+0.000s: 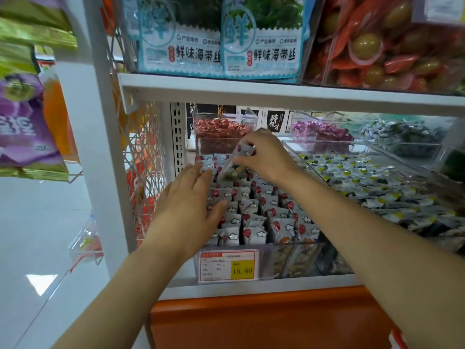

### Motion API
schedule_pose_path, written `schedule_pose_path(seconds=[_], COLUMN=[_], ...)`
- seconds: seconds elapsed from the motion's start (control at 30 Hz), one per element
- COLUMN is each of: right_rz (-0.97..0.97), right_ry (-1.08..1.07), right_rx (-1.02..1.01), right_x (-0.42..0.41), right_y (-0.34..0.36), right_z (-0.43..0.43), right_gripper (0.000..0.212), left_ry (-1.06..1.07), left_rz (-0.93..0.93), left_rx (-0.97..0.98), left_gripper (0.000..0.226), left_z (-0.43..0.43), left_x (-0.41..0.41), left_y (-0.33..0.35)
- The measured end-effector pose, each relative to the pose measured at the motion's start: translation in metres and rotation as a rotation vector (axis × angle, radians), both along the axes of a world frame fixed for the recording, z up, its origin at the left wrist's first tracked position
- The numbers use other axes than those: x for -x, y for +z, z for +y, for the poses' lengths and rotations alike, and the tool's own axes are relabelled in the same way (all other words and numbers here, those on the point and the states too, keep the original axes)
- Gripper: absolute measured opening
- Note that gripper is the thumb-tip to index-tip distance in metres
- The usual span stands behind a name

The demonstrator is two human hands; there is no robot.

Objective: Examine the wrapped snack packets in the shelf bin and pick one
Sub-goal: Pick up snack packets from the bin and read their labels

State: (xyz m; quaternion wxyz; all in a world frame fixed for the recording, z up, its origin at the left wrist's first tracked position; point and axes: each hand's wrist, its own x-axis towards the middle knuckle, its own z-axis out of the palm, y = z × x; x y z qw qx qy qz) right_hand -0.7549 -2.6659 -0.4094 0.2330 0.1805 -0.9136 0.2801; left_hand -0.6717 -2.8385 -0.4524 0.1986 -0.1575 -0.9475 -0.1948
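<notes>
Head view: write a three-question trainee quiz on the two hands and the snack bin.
1. True or false: the right hand pinches a packet held above the bin.
2. Pick one. The left hand is: A) gripping a packet; B) open, fingers straight, over the bin; C) holding a basket.
3. Fill in: the yellow part of the price tag on the bin's front reads ____.

Key: 1 true; 2 B; 3 15.80
</notes>
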Motion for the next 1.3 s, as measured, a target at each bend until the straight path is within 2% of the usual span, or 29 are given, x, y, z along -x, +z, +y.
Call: schedule_pose_path(seconds=[0.07, 0.2, 0.3, 0.4, 0.5, 0.6, 0.7, 0.77, 0.87, 1.03, 1.17, 1.3], right_rz=[-0.046, -0.186, -0.259, -0.329, -0.263, -0.205, -0.245, -0.252, -0.194, -0.016, 0.152, 0.040], right_ry=[0.014, 0.055, 0.057, 0.085, 0.035, -0.034, -0.116, -0.138, -0.085, -0.054, -0.121, -0.110], right_rx=[-0.105, -0.328, -0.526, -0.369, -0.185, -0.250, -0.431, -0.463, -0.325, 0.120, 0.399, 0.739], right_x=[0.008, 0.014, 0.016, 0.022, 0.033, 0.047, 0.058, 0.059, 0.054, 0.021, -0.024, -0.073], right_y=[-0.004, -0.010, -0.009, 0.001, 0.006, 0.001, -0.010, -0.015, -0.010, 0.006, 0.009, -0.003], right_z=[-0.007, -0.020, -0.026, -0.025, -0.022, -0.025, -0.032, -0.036, -0.036, -0.021, -0.001, 0.020], right_gripper=[0.025, 0.017, 0.022, 0.028, 0.024, 0.016, 0.007, 0.005, 0.004, 0.002, 0.003, 0.009], left_ry=[-0.006, -0.016, -0.036, -0.039, -0.036, -0.040, -0.048, -0.056, -0.060, -0.060, 0.015, 0.023], left_rz=[0.004, 0.019, 0.021, 0.025, 0.026, 0.030, 0.049, 0.063, 0.060, 0.047, 0.174, 0.264], left_rx=[0.000, -0.014, -0.050, -0.068, -0.095, -0.110, -0.115, -0.127, -0.140, -0.170, -0.208, -0.306], left_gripper=[0.066, 0.065, 0.064, 0.064, 0.064, 0.064, 0.063, 0.062, 0.062, 0.061, 0.052, 0.045], left_z=[0.000, 0.000, 0.000, 0.001, 0.002, 0.002, 0.002, 0.002, 0.001, -0.002, -0.002, 0.003], left_x=[0.000, 0.000, 0.001, 0.001, 0.001, 0.001, 0.002, 0.002, 0.001, -0.002, -0.015, -0.031], left_y=[-0.001, -0.002, -0.004, -0.004, -0.005, -0.006, -0.007, -0.008, -0.008, -0.007, -0.002, 0.006])
